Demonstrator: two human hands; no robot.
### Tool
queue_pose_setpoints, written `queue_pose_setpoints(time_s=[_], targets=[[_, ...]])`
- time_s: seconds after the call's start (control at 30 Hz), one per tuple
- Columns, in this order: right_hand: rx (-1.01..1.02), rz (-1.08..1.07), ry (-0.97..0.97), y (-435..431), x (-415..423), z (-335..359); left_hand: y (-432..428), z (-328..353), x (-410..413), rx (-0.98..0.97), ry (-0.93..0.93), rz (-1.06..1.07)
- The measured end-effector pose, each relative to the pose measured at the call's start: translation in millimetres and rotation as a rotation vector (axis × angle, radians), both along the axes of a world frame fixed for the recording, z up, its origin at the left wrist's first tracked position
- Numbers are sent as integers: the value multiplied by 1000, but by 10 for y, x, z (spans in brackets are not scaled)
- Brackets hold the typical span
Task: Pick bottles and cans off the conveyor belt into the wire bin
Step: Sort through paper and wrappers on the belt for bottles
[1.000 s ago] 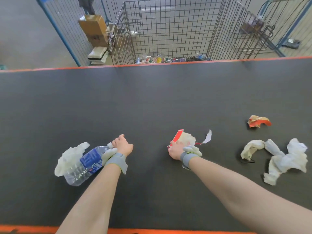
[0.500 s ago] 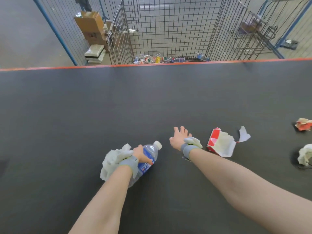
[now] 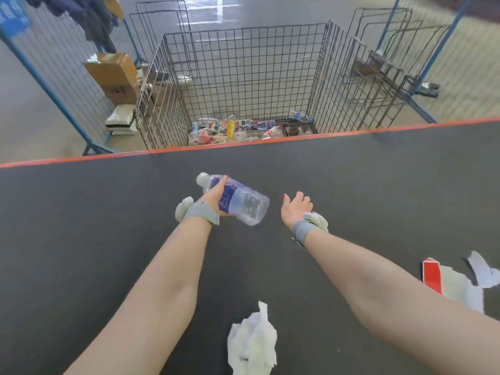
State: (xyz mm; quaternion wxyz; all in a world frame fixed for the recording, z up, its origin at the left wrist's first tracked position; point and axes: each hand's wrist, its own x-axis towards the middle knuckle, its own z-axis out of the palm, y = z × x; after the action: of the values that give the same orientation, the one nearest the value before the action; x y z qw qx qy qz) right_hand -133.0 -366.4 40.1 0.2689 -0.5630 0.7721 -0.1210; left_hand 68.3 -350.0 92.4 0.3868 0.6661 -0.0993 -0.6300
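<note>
My left hand (image 3: 215, 197) grips a clear plastic bottle (image 3: 243, 203) with a blue label and white cap, held above the dark conveyor belt (image 3: 81, 226), cap pointing left and away. My right hand (image 3: 295, 208) hovers to the right of the bottle, fingers loosely spread and holding nothing. Beyond the belt's orange far edge stands the wire bin (image 3: 243, 74), with several bottles and cans (image 3: 232, 129) lying on its floor.
A crumpled white bag (image 3: 253, 345) lies on the belt between my forearms. A torn red and white carton (image 3: 454, 282) with paper scraps lies at the right. Cardboard boxes (image 3: 116, 77) and blue-framed mesh fences (image 3: 54, 71) stand on the floor left of the bin.
My left hand lifted the bottle off the belt, away from the white bag, and carried it toward the bin. My right hand let go of the carton, which drifted right with the belt.
</note>
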Motion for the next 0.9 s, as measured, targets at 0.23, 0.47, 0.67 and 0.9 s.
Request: queue_pose_setpoints(time_s=[0.23, 0.47, 0.67, 0.9], targets=[[-69, 32, -164, -1137, 575, 167, -1196, 348, 358, -262, -735, -635], [-2, 174, -133, -969, 670, 219, -816, 88, 333, -32, -354, -144], [69, 217, -110, -366, 524, 318, -73, 179, 56, -44, -309, -139], [116, 290, -78, 445, 182, 510, 888, 262, -427, -11, -306, -197]])
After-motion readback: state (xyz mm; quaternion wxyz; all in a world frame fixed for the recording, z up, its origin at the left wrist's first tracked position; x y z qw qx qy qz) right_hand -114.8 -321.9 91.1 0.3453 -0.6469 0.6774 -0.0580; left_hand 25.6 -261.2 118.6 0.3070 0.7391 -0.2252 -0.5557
